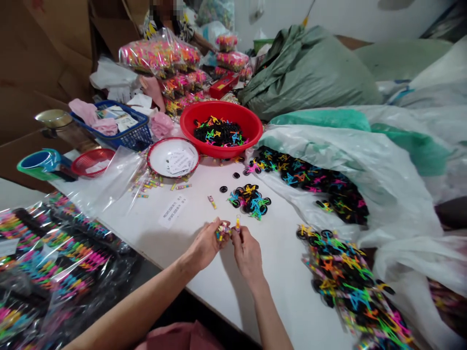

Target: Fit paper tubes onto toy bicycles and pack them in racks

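My left hand (207, 243) is closed round a small bunch of colourful little wrapped pieces (222, 231), held above the white table (182, 272). Beside it, my right hand (247, 250) pinches a single small yellow piece (238, 223) upright between thumb and finger. The two hands nearly touch. Just beyond them lies a small pile of toy bicycles (251, 200) with black wheels. One loose wrapped piece (212, 202) rests left of that pile, and more (148, 184) are scattered beside the white bowl (172, 158).
A red basin (221, 108) of toy bicycles stands at the back. More bicycles (350, 277) lie at the right near white plastic bags (365, 146). Blue basket (136, 124) and bagged goods (54, 257) are at the left. A person (171, 22) is behind the packed bags.
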